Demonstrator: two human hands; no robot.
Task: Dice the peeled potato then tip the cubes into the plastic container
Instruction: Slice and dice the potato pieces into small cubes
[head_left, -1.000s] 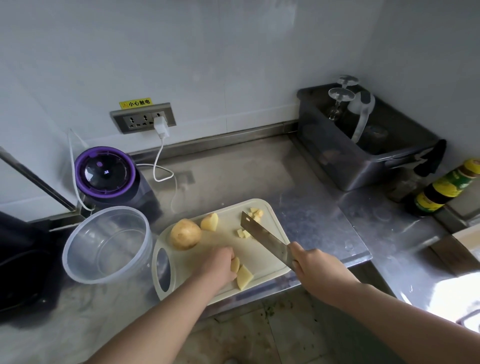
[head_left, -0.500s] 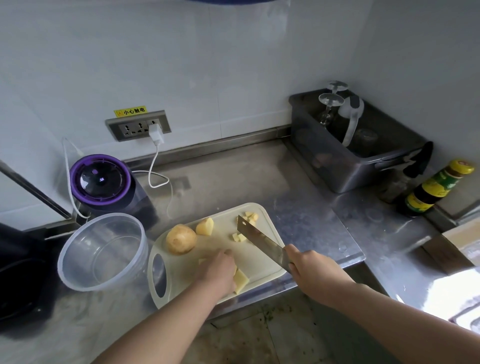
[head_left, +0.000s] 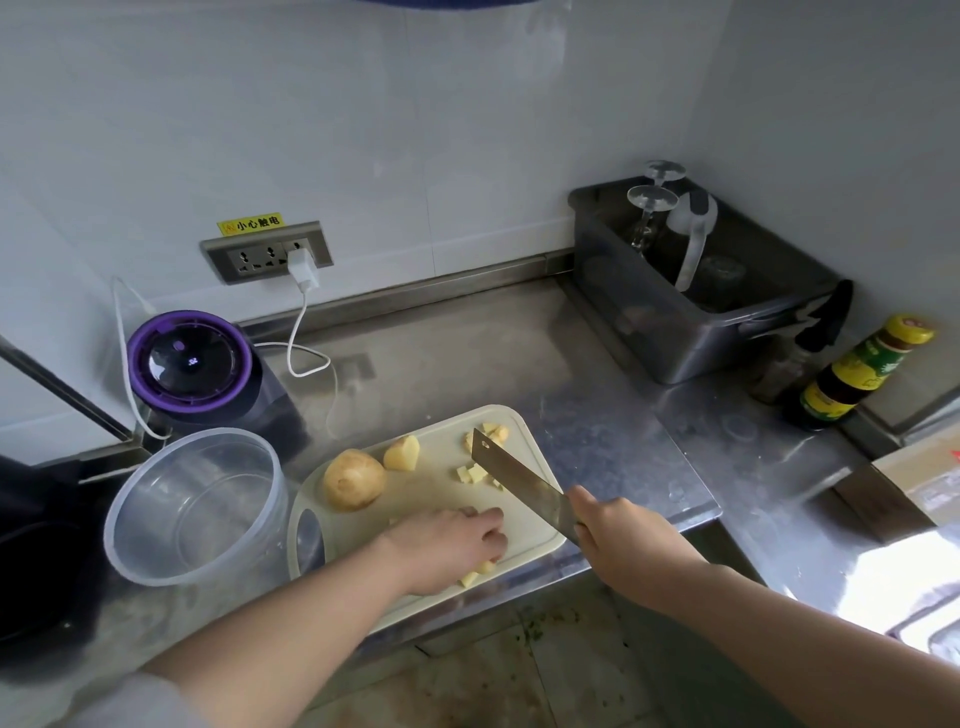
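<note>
A cream cutting board (head_left: 441, 493) lies at the counter's front edge. On it sit a large potato piece (head_left: 354, 479), a smaller chunk (head_left: 401, 453) and several small cubes (head_left: 474, 473) by the blade. My left hand (head_left: 447, 545) lies palm down on the board's near side, fingers curled over potato pieces (head_left: 475, 574) that show beneath it. My right hand (head_left: 618, 535) grips the handle of a cleaver (head_left: 511, 480), its blade angled over the board's right half. A clear plastic container (head_left: 195, 506) stands left of the board, with nothing in it.
A purple-lidded appliance (head_left: 189, 361) with a white cable stands behind the container. At the back right sits a grey tub (head_left: 696, 312) holding glasses, with a sauce bottle (head_left: 857, 374) beside it. A cardboard box (head_left: 924, 478) rests at the far right.
My left hand has shifted on the near potato pieces, covering more of them. The cleaver has held its angle over the board. The camera has tilted slightly.
</note>
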